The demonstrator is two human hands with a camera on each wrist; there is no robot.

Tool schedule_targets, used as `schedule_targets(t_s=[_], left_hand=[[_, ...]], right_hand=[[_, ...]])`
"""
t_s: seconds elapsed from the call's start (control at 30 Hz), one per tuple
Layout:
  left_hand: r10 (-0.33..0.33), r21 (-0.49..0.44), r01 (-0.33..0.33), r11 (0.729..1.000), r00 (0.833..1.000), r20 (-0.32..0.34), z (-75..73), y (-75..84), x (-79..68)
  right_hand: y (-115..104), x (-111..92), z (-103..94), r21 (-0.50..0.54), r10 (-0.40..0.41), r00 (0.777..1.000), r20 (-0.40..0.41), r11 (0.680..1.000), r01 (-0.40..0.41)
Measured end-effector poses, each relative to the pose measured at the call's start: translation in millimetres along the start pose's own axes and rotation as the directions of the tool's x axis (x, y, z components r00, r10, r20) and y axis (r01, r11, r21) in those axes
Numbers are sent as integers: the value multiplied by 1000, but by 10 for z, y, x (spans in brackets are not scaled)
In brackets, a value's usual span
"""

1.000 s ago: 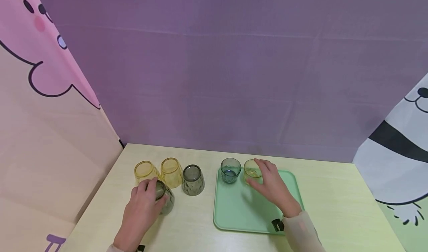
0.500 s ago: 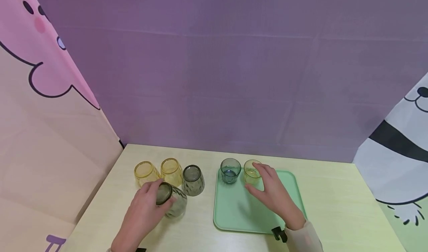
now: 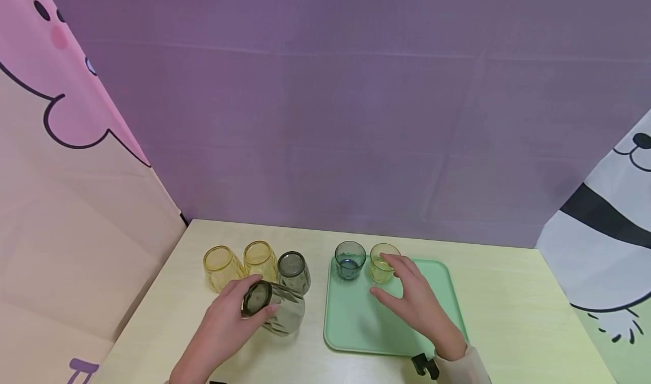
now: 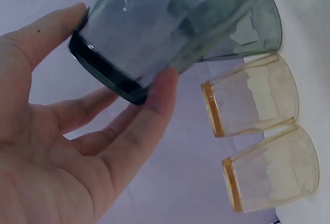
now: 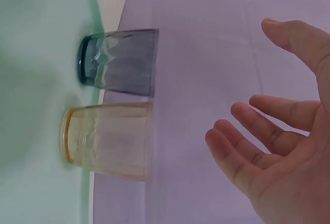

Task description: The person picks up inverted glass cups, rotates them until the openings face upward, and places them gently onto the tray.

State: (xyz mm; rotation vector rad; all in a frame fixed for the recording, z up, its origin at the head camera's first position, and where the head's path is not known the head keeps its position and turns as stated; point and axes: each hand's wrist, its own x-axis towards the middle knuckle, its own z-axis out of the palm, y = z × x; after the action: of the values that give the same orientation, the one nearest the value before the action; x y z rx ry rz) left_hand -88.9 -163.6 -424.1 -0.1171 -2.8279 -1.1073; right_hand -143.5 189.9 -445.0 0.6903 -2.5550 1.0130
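Note:
In my left hand point(image 3: 226, 322) is a grey glass point(image 3: 286, 309), gripped near its base and tilted so its mouth points right, above the table. The left wrist view shows thumb and fingers around the dark base of this grey glass point(image 4: 139, 33). My right hand point(image 3: 414, 299) hovers over the green tray point(image 3: 366, 333), fingers spread and holding nothing. Nearest to it is an upright yellow glass point(image 3: 381, 268) at the tray's back edge. Beside that, a blue-grey glass point(image 3: 350, 260) stands upright on the tray. In the right wrist view a gap separates the fingers from the yellow glass point(image 5: 111, 141).
Two yellow glasses, one farther left point(image 3: 222, 268) and one beside it point(image 3: 260, 259), stand upside down at the table's back left. Another grey glass point(image 3: 294, 271) is upside down to their right, partly behind the held one. A purple cloth point(image 3: 356, 118) hangs behind the table point(image 3: 508, 316).
My left hand has lifted the grey glass, moved it right and tipped it from upside down toward its side. The right hand has drawn back slightly from the yellow glass on the tray.

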Motion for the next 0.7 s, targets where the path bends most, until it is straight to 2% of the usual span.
schedule_targets(t_s=[0.17, 0.4, 0.57, 0.7], left_hand=[[-9, -110, 12, 994, 1000, 29, -1, 27, 2], [-19, -296, 39, 954, 997, 70, 6, 33, 2], [-2, -354, 25, 935, 998, 64, 41, -6, 15], [3, -412, 26, 911, 997, 71, 78, -28, 24]], right_hand=[[-62, -38, 11, 71, -14, 1000, -21, 997, 15], [-112, -78, 107, 212, -70, 996, -62, 974, 81], [-137, -84, 174, 270, -119, 986, -119, 951, 148], [-174, -87, 198, 331, -108, 988, -110, 933, 139]])
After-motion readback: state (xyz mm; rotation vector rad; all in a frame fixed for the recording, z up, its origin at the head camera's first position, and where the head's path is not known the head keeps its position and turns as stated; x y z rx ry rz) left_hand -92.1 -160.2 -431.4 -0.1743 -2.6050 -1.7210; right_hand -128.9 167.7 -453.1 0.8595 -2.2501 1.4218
